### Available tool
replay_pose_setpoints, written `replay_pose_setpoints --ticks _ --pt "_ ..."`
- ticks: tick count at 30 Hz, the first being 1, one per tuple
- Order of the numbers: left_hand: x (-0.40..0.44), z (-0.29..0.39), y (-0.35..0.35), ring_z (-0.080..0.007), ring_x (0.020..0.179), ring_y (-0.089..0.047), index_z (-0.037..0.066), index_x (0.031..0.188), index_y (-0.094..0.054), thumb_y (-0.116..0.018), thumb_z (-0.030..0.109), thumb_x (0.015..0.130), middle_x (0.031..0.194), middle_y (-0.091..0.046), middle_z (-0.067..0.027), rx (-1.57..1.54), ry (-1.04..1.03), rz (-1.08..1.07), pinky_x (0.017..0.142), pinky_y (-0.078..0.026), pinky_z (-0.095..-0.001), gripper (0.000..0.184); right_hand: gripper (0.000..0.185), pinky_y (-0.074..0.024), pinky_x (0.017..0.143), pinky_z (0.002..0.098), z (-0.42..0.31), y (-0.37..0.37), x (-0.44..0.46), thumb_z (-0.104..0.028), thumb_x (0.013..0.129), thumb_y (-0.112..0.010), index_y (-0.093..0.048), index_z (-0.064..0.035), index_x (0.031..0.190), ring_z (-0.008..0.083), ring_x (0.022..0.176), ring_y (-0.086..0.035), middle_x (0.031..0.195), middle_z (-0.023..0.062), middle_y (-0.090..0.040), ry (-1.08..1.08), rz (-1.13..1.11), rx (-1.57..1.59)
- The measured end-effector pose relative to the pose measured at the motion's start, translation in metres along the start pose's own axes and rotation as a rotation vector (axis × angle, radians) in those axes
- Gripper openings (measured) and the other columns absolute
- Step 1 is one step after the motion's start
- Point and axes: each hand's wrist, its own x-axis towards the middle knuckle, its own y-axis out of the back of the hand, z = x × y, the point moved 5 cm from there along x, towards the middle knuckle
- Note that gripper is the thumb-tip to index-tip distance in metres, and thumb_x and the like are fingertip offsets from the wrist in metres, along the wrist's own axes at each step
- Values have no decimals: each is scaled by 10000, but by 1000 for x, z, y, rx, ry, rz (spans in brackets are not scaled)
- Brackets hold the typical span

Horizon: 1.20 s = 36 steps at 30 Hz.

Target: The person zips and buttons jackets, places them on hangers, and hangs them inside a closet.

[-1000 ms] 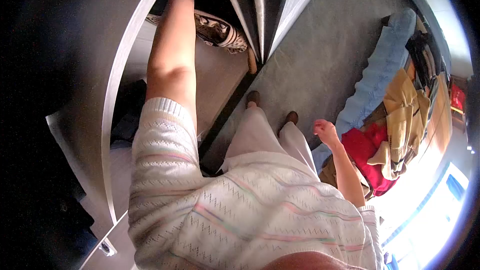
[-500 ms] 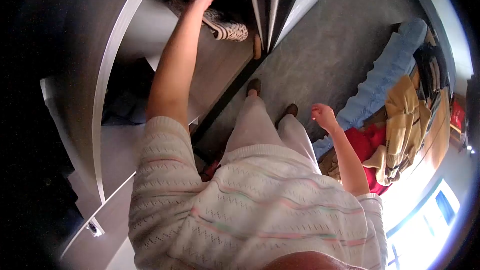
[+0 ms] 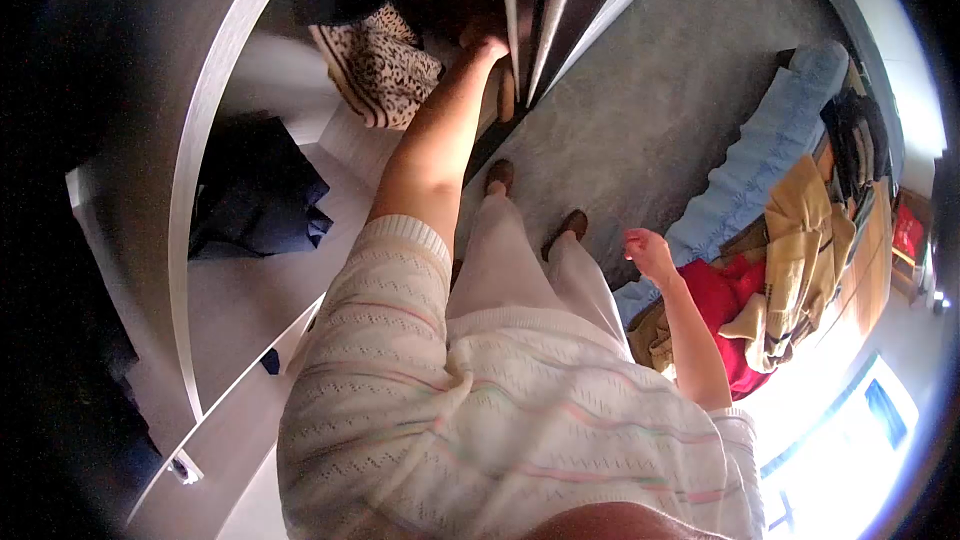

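My left hand (image 3: 484,42) is beside the edge of a dark panel with pale metal strips (image 3: 552,20). Its fingers are lost in shadow, so I cannot make out a grip. Left of that forearm, a leopard-print cloth with a striped border (image 3: 385,75) hangs over a shelf. Dark folded fabric (image 3: 262,190) lies in another compartment further left. My right hand (image 3: 652,254) hangs at my right with its fingers loosely curled in and nothing visible in them, near a red garment (image 3: 725,290) and a light blue cloth (image 3: 745,165).
A curved pale cabinet edge (image 3: 190,140) runs down the left. Tan clothing (image 3: 800,230) and dark garments (image 3: 855,140) are piled at the right. My shoes (image 3: 500,176) stand on the grey floor (image 3: 640,90). A bright window (image 3: 860,450) is at the lower right.
My left hand has come down out of the dark compartment and moved right to the panel edge. The leopard-print cloth now hangs more spread out. My right hand has barely moved.
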Motion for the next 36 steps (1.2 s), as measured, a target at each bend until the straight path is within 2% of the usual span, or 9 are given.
replay_pose_setpoints --ticks 3,7,16,19,21,24,27,31,36 --pt "-39 68 46 -283 1080 -515 172 1205 -511 -434 541 795 1206 -524 -91 503 279 -14 866 -443 -376 557 285 -483 612 277 21 -10 -6 -58 778 -482 -552 68 1024 154 658 -598 773 96 -622 -22 -34 106" --pt "-30 48 92 -276 1081 -497 143 1213 -490 -441 450 813 1218 -506 -98 421 554 182 878 -422 -366 506 285 -485 612 284 -9 -7 -14 -76 771 -491 -559 65 1009 161 661 -606 791 113 -628 -76 12 170" --pt "-21 52 88 -260 1083 -456 78 1232 -442 -458 245 853 1245 -466 -114 -1092 461 262 903 -376 -343 414 251 -492 617 279 -13 -22 8 -66 768 -486 -576 53 970 153 676 -616 789 115 -641 60 -7 -6" --pt "-38 81 85 -255 1084 -443 57 1238 -427 -464 176 866 1254 -452 -119 -1254 377 229 912 -360 -336 392 245 -492 619 282 -37 -17 14 -72 762 -494 -580 47 958 165 669 -622 790 125 -643 171 1 -91" --pt "-75 120 98 -231 1030 -478 50 1191 -474 -440 198 879 1162 -513 -101 -1145 447 373 870 -390 -355 347 242 -492 620 283 -51 -13 17 -79 759 -500 -582 44 950 175 664 -625 784 128 -643 217 7 -89" --pt "-113 152 129 -229 1006 -527 -8 1168 -481 -512 116 870 1151 -533 -143 -1063 40 266 839 -452 -351 324 245 -488 693 344 -57 -11 23 -109 740 -501 -620 -19 935 277 757 -632 809 166 -636 110 4 -133" --pt "-203 233 205 -237 914 -580 -12 1098 -529 -579 61 812 1084 -566 -150 -1001 -215 402 713 -504 -335 299 256 -494 630 287 -54 -14 26 -85 760 -506 -579 45 968 177 663 -626 785 123 -640 186 -14 -80" --pt "-222 177 263 -158 672 -595 28 1078 -511 -656 239 789 905 -606 -102 -722 128 885 528 -489 -252 386 256 -494 629 278 -46 -22 37 -70 765 -496 -575 44 980 169 664 -622 809 116 -638 134 -45 -5" --pt "-160 169 265 -142 469 -547 -31 1113 -432 -669 187 766 805 -614 -92 -707 155 705 358 -410 -209 474 266 -491 630 269 -57 -20 37 -50 768 -493 -565 49 1004 150 671 -610 813 107 -633 110 -101 -104"
